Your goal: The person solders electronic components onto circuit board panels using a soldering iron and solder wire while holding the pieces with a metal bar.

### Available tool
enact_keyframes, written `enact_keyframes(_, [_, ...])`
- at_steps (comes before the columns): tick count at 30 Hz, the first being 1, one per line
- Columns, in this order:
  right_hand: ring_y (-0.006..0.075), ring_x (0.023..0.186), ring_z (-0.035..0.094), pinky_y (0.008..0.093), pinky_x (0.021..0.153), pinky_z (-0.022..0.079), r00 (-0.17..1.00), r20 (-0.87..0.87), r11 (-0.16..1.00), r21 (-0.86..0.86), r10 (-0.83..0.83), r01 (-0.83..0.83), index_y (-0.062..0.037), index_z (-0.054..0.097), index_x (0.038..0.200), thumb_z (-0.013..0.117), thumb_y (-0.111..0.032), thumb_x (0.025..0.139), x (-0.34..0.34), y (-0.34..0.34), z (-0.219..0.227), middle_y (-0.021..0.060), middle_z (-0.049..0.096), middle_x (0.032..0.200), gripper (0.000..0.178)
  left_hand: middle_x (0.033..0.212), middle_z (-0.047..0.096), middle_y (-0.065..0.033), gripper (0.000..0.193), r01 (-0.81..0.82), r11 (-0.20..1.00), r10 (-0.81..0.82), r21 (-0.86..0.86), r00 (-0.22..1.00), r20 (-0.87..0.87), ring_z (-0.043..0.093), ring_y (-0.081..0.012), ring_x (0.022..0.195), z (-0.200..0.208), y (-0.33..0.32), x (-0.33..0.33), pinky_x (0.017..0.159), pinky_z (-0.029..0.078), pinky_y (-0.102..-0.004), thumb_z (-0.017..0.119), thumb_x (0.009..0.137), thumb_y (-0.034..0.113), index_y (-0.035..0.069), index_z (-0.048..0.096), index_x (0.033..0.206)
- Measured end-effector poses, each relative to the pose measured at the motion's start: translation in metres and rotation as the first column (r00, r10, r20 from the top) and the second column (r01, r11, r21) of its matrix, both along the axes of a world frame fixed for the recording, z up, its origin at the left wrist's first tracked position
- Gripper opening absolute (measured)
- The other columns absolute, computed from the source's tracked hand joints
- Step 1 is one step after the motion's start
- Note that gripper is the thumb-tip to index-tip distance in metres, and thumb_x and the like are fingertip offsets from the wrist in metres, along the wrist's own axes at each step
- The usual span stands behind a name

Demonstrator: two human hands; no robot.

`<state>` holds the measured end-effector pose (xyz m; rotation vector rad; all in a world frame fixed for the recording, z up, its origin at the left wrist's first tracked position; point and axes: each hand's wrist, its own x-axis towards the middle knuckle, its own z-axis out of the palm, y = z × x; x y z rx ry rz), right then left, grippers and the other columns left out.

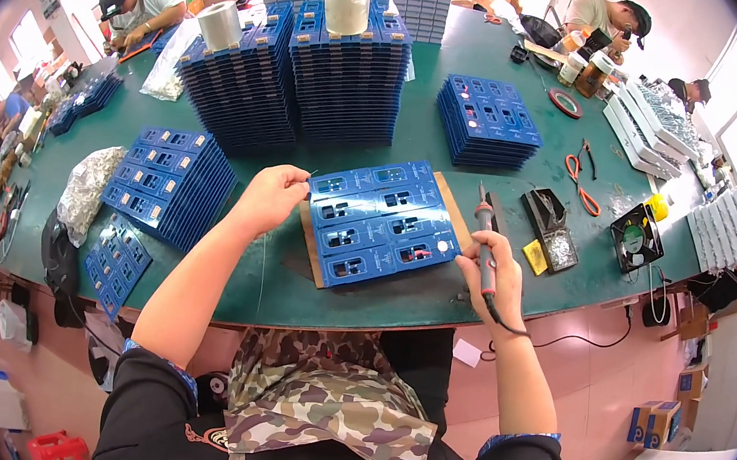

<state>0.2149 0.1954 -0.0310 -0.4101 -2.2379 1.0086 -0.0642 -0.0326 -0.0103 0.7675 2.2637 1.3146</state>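
A blue circuit-board panel [365,230] with rows of cut-outs lies in front of me on a brown board [451,205]. At the panel's upper left corner my left hand [274,201] pinches a thin solder wire [263,274], whose tail hangs below the hand. My right hand [497,269] is wrapped around a soldering iron [486,275] by the panel's right edge. The iron's tip points up and away from me, apart from the panel. A small red part shows in a lower right cut-out of the panel.
Stacks of blue panels [346,80] stand behind and left, some topped with tape rolls [347,10]. On the right are a black stand with yellow sponge [534,257], a small fan [636,237], orange-handled pliers [583,185] and the iron's cord. Other people work around the green table [414,157].
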Motion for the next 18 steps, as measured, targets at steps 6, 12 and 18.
enact_keyframes(6, [0.0126,0.082,0.064,0.0281,0.075,0.053,0.956,-0.281,0.899,-0.392,0.086,-0.196,-0.0081,0.049,0.122,0.073,0.003,0.084,0.039,-0.038,0.024,0.0066,0.068,0.095,0.046,0.085,0.062,0.0032,0.018,-0.11,0.896,-0.061,0.431,0.929,0.365,0.043,0.0011,0.059,0.044,-0.024,0.029,0.047,0.029,-0.0153,0.063,0.093,0.007,0.005,0.063,0.111])
enact_keyframes(12, [0.0114,0.086,0.061,0.027,0.079,0.051,0.943,-0.333,0.812,-0.544,0.021,-0.21,-0.0073,0.045,0.126,0.07,0.003,0.086,0.037,-0.03,0.053,0.0082,0.065,0.102,0.049,0.097,0.067,-0.0034,0.018,0.068,0.862,-0.281,0.502,0.889,0.362,0.061,-0.0088,0.085,0.062,-0.019,0.068,0.077,0.051,-0.023,0.062,0.093,-0.001,0.001,0.064,0.111])
enact_keyframes(18, [0.0109,0.081,0.059,0.0253,0.073,0.05,0.966,-0.229,0.819,-0.572,-0.123,-0.031,-0.0075,0.046,0.126,0.071,0.001,0.085,0.047,-0.036,0.049,0.0049,0.063,0.091,0.048,0.094,0.066,0.0,0.018,0.135,0.845,-0.328,0.518,0.895,0.301,0.051,-0.0011,0.068,0.061,-0.019,0.081,0.055,0.038,-0.0168,0.062,0.092,0.0,0.004,0.065,0.11])
